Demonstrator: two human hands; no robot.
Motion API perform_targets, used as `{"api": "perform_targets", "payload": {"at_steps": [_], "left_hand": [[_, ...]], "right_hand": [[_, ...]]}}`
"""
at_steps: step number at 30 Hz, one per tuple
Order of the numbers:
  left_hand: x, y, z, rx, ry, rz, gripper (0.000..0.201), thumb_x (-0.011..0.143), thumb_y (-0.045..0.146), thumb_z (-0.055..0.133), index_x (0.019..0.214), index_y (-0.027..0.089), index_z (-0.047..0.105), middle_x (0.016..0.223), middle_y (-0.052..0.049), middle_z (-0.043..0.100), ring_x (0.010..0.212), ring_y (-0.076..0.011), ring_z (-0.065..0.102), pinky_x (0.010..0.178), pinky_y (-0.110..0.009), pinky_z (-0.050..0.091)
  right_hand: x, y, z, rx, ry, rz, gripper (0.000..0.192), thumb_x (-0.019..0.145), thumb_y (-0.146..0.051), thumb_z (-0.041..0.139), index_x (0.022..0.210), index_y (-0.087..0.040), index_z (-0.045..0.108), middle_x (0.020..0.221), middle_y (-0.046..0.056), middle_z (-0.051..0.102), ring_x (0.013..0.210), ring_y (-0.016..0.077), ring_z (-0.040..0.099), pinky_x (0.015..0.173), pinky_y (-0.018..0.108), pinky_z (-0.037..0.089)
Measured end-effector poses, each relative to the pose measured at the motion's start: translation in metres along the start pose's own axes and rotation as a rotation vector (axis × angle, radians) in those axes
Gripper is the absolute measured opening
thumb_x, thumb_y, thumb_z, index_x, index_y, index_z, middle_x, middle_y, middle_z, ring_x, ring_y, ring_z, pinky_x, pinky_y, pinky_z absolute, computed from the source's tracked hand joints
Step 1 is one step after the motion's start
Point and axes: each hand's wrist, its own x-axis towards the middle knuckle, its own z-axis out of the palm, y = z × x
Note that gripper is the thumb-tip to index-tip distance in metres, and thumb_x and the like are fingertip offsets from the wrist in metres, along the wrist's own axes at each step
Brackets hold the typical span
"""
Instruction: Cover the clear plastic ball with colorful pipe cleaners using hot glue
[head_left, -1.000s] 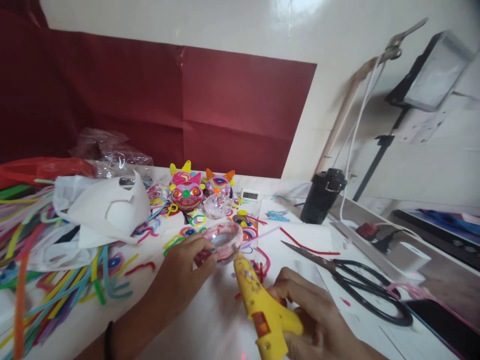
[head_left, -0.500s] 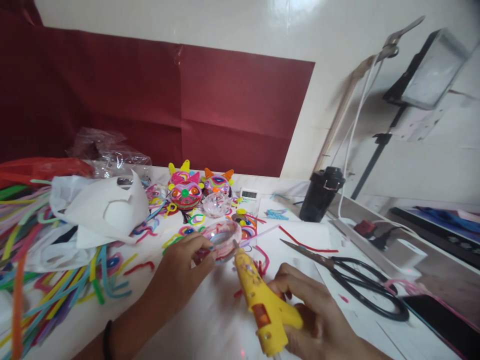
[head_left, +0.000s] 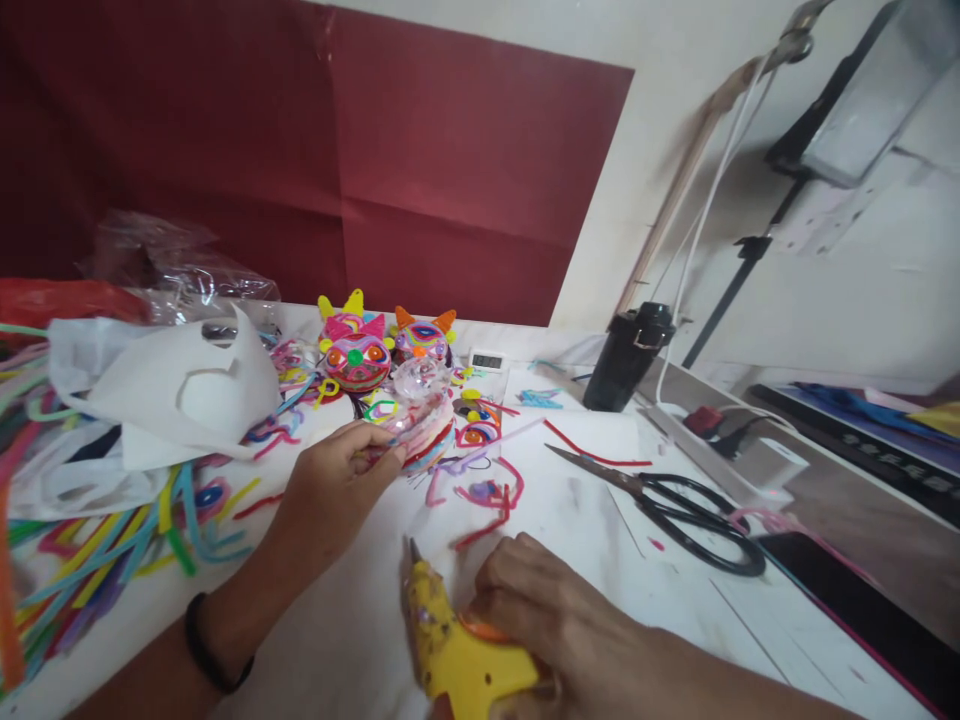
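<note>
My left hand (head_left: 341,475), wearing a black band at the wrist, pinches the edge of a clear round plastic shell (head_left: 431,440) lined with pink, red and white fuzzy strips. My right hand (head_left: 555,610) is wrapped round the handle of a yellow glue gun (head_left: 461,650). Its dark nozzle points away from me, lower than the shell and apart from it. Just beyond the shell stand a pink-eared lion-head ornament (head_left: 356,360) and an orange-eared one (head_left: 424,335). Red and purple pipe cleaner pieces (head_left: 491,505) lie between the hands and the scissors.
Black-handled scissors (head_left: 660,500) lie at right, near a phone (head_left: 855,600) and a power strip (head_left: 705,450). A black bottle (head_left: 628,360) and a small digital clock (head_left: 486,360) stand at the back. Colourful pipe cleaners (head_left: 112,570) and a white mask-like sheet (head_left: 187,385) fill the left.
My right hand has drawn the glue gun down and back toward me, away from the shell. My left hand has tilted the shell, so its open side no longer faces me. The view has shifted slightly.
</note>
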Motion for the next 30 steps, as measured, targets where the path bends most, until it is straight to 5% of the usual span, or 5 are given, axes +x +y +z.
{"api": "perform_targets", "payload": {"at_steps": [4, 8, 14, 23, 30], "left_hand": [[0.0, -0.001, 0.001, 0.042, -0.025, -0.001, 0.019, 0.073, 0.04, 0.055, 0.073, 0.023, 0.065, 0.046, 0.004, 0.049, 0.049, -0.017, 0.052, 0.042, -0.024, 0.032], [-0.001, -0.001, 0.002, 0.067, -0.018, 0.034, 0.019, 0.074, 0.039, 0.055, 0.071, 0.024, 0.065, 0.053, 0.003, 0.057, 0.054, -0.0184, 0.055, 0.045, -0.025, 0.036], [-0.001, 0.002, 0.002, 0.086, -0.017, 0.046, 0.02, 0.075, 0.039, 0.054, 0.073, 0.021, 0.064, 0.062, 0.001, 0.062, 0.06, -0.0183, 0.057, 0.048, -0.025, 0.038], [-0.003, 0.002, 0.003, 0.061, -0.069, 0.059, 0.019, 0.076, 0.034, 0.052, 0.07, 0.019, 0.063, 0.064, 0.002, 0.06, 0.061, -0.016, 0.055, 0.056, -0.025, 0.041], [-0.008, 0.003, 0.005, 0.041, -0.138, 0.1, 0.017, 0.077, 0.026, 0.049, 0.07, 0.02, 0.064, 0.067, 0.001, 0.062, 0.065, -0.0167, 0.057, 0.061, -0.026, 0.044]], "right_hand": [[0.006, 0.003, -0.009, 0.06, 0.045, -0.049, 0.022, 0.08, -0.029, 0.066, 0.098, -0.016, 0.065, 0.099, 0.01, 0.064, 0.098, 0.0238, 0.056, 0.088, 0.038, 0.044], [0.016, 0.022, -0.012, -0.147, 0.181, -0.031, 0.017, 0.087, -0.017, 0.053, 0.1, -0.018, 0.064, 0.098, 0.011, 0.064, 0.095, 0.0235, 0.056, 0.086, 0.04, 0.043], [0.031, 0.043, 0.005, -0.393, 0.056, -0.049, 0.013, 0.089, -0.014, 0.049, 0.084, -0.016, 0.06, 0.089, 0.009, 0.061, 0.085, 0.0212, 0.052, 0.078, 0.035, 0.042], [0.042, 0.015, -0.043, 0.019, 0.157, 0.105, 0.012, 0.095, -0.017, 0.037, 0.086, -0.02, 0.045, 0.075, 0.001, 0.056, 0.064, 0.0134, 0.05, 0.059, 0.025, 0.042], [0.066, 0.003, -0.052, -0.155, 0.267, 0.01, 0.013, 0.091, -0.013, 0.044, 0.08, -0.018, 0.05, 0.071, 0.001, 0.056, 0.061, 0.0127, 0.05, 0.057, 0.024, 0.038]]}}
